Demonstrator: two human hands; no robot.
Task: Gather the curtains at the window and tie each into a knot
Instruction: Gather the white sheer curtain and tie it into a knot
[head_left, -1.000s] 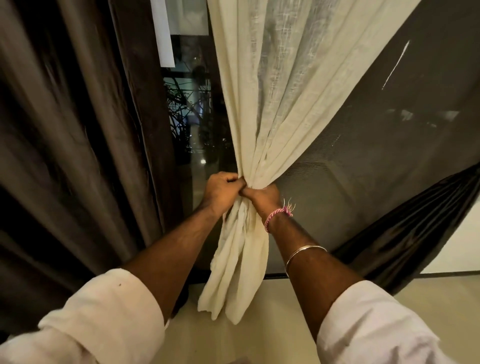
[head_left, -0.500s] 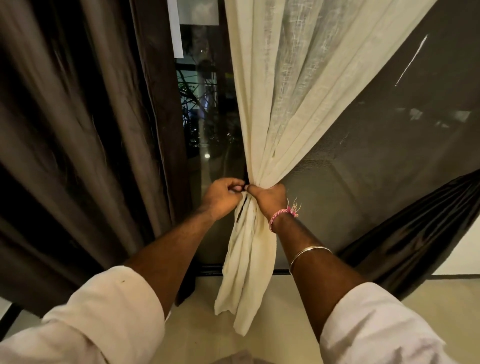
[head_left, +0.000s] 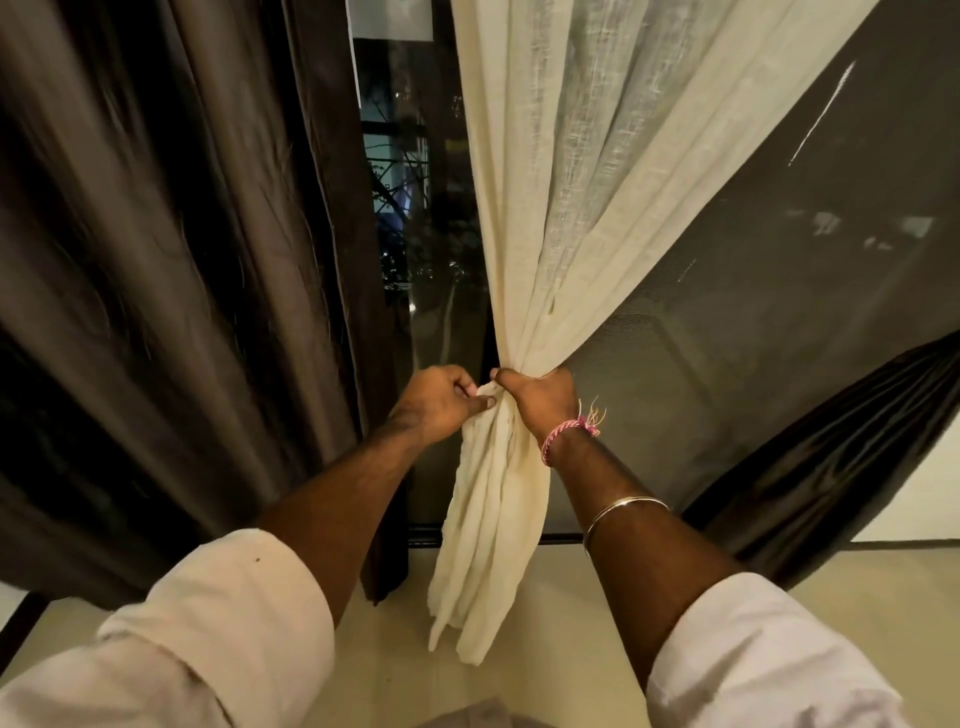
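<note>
A cream sheer curtain (head_left: 582, 197) hangs in front of the window and is gathered into a narrow bunch at waist height. My right hand (head_left: 537, 397) grips the bunch from the right, fingers wrapped around it. My left hand (head_left: 439, 402) pinches the cloth at the same spot from the left, thumb against the folds. Below my hands the curtain's tail (head_left: 485, 545) hangs loose down to the floor. No knot shows in it.
A heavy brown curtain (head_left: 171, 286) hangs at the left, blurred. Another dark curtain (head_left: 831, 457) slants at the lower right. Dark window glass (head_left: 410, 208) with a mesh screen (head_left: 753, 322) stands behind. A pale floor (head_left: 571, 649) lies below.
My left hand has loosened from a full grip to a pinch on the bunch. The view has shifted slightly, and both hands stay at the gathered point.
</note>
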